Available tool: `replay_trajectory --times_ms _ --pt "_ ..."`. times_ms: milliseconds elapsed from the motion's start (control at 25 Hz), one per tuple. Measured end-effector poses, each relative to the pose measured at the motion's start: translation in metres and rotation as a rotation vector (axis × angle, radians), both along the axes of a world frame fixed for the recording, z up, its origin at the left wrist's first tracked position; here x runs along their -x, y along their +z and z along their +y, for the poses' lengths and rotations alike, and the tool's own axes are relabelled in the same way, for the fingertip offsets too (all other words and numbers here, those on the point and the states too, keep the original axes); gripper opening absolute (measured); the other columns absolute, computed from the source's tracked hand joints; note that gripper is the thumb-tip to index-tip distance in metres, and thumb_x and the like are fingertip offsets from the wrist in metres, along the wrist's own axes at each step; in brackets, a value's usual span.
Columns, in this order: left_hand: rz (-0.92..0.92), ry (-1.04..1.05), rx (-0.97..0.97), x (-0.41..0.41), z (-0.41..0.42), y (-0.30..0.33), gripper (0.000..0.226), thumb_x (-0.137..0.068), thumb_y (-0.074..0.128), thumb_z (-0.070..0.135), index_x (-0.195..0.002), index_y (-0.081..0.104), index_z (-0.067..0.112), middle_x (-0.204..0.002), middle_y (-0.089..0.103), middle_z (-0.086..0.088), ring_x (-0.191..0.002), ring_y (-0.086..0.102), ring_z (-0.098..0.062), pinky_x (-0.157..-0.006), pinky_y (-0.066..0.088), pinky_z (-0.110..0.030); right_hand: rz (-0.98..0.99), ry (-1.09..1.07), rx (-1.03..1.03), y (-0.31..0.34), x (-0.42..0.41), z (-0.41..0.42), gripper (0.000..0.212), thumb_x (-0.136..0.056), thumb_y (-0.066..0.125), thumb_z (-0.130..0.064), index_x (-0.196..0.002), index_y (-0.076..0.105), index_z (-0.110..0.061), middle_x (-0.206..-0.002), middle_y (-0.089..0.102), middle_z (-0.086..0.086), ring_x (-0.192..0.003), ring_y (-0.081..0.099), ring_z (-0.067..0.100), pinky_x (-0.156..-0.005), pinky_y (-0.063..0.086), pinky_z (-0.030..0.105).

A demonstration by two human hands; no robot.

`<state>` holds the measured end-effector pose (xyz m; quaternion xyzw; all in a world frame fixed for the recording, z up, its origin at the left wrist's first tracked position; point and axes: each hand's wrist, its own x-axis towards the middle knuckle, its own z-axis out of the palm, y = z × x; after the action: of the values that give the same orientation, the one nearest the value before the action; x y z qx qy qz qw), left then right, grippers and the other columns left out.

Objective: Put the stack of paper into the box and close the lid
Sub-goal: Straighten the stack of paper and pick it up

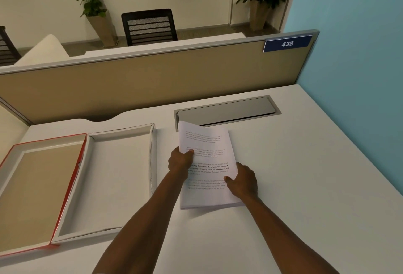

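Both forearms reach forward from bottom of frame, bare, converging on the stack of paper (207, 164). Left hand (180, 161) grips the stack's left edge, thumb on top of the printed page, fingers curled under. Right hand (243, 181) clamps the lower right edge, thumb on top, fingers below. Stack is tilted slightly, its far end raised over the desk (294, 175), near edge close to the surface, just right of the box (122, 177). Box is open, shallow white tray; hinged lid (37, 190) lies flat to its left, red edging, tan inside. Top page carries printed paragraphs, some bold lines, mostly too blurred to read. Blue sign (287, 43) on the partition (152, 83) reads "438". Grey cable hatch (226, 111) sits behind the paper.
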<state>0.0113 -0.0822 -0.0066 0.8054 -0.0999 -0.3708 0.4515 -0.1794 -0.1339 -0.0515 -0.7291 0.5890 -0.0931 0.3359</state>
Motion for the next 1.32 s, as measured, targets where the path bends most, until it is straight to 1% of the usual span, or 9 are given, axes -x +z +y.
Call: replay_trajectory --times_ms 160,280,400,560,680,880,1120,1240,1320 --pt "-0.059 -0.103 0.312 0.017 0.033 0.01 0.042 -0.09 0.066 0.04 -0.127 0.057 0.023 -0.117 0.072 -0.006 -0.092 0.075 -0.029 -0.085 0.062 -0.053 -0.451 -0.231 -0.279 0.024 0.011 -0.025 0.098 -0.073 0.07 -0.069 -0.151 0.035 -0.02 -0.142 0.054 0.009 -0.126 0.055 0.028 -0.1 0.046 0.038" --pt "-0.076 -0.177 0.464 0.028 0.059 0.012 0.041 -0.086 0.065 0.046 -0.125 0.058 0.036 -0.114 0.073 0.004 -0.092 0.076 -0.026 -0.077 0.065 -0.045 -0.883 -0.216 -0.495 0.051 0.01 -0.035 0.086 -0.07 0.068 -0.071 -0.137 0.051 -0.02 -0.116 0.072 0.008 -0.104 0.069 0.034 -0.081 0.059 0.044" --pt "-0.144 -0.197 0.508 0.038 0.067 0.023 0.032 -0.088 0.061 0.045 -0.115 0.052 0.06 -0.112 0.07 0.015 -0.093 0.075 -0.02 -0.072 0.065 -0.036 -0.869 -0.232 -0.334 0.066 0.001 -0.022 0.065 -0.072 0.063 -0.071 -0.113 0.063 -0.021 -0.101 0.075 0.011 -0.083 0.075 0.03 -0.069 0.064 0.045" --pt "-0.21 -0.183 0.587 0.035 0.067 0.039 0.036 -0.091 0.06 0.044 -0.116 0.048 0.066 -0.11 0.068 0.023 -0.097 0.073 -0.01 -0.068 0.063 -0.026 -0.889 -0.259 -0.061 0.078 -0.008 -0.008 0.063 -0.071 0.053 -0.081 -0.109 0.057 -0.031 -0.094 0.072 -0.002 -0.079 0.074 0.019 -0.062 0.064 0.036" --pt "-0.257 -0.219 0.624 0.032 0.07 0.043 0.041 -0.091 0.061 0.043 -0.122 0.046 0.065 -0.113 0.065 0.026 -0.105 0.068 -0.006 -0.07 0.062 -0.024 -0.98 -0.185 0.048 0.083 -0.007 0.001 0.045 -0.079 0.052 -0.076 -0.11 0.055 -0.043 -0.096 0.071 -0.013 -0.087 0.072 0.01 -0.063 0.062 0.029" --pt "-0.3 -0.148 0.607 0.029 0.083 0.036 0.062 -0.08 0.073 0.049 -0.137 0.049 0.042 -0.122 0.067 0.017 -0.113 0.067 -0.014 -0.089 0.062 -0.044 -0.975 -0.05 0.108 0.074 -0.002 0.02 0.045 -0.078 0.062 -0.068 -0.116 0.053 -0.045 -0.106 0.068 -0.013 -0.099 0.069 0.012 -0.073 0.063 0.034" --pt "-0.365 -0.067 0.691 0.029 0.077 0.059 0.073 -0.073 0.077 0.056 -0.136 0.054 0.026 -0.115 0.07 0.012 -0.107 0.069 -0.012 -0.08 0.063 -0.029 -0.989 -0.041 0.182 0.088 -0.001 0.018 0.056 -0.074 0.062 -0.072 -0.122 0.049 -0.047 -0.108 0.066 -0.019 -0.104 0.066 0.01 -0.075 0.061 0.027" --pt "-0.34 -0.074 0.671 0.035 0.083 0.046 0.06 -0.079 0.075 0.041 -0.133 0.059 0.023 -0.114 0.073 0.006 -0.104 0.071 -0.018 -0.082 0.064 -0.039 -0.996 0.014 0.115 0.08 0.003 0.018 0.058 -0.079 0.068 -0.05 -0.131 0.048 -0.035 -0.114 0.066 -0.009 -0.105 0.066 0.012 -0.076 0.062 0.029" --pt "-0.306 -0.092 0.646 0.032 0.09 0.038 0.059 -0.08 0.074 0.04 -0.136 0.056 0.028 -0.115 0.071 0.012 -0.107 0.069 -0.018 -0.084 0.064 -0.037 -0.952 0.096 0.032 0.069 0.016 0.012 0.057 -0.079 0.07 -0.03 -0.131 0.047 -0.04 -0.112 0.066 -0.013 -0.104 0.066 0.01 -0.074 0.06 0.023"
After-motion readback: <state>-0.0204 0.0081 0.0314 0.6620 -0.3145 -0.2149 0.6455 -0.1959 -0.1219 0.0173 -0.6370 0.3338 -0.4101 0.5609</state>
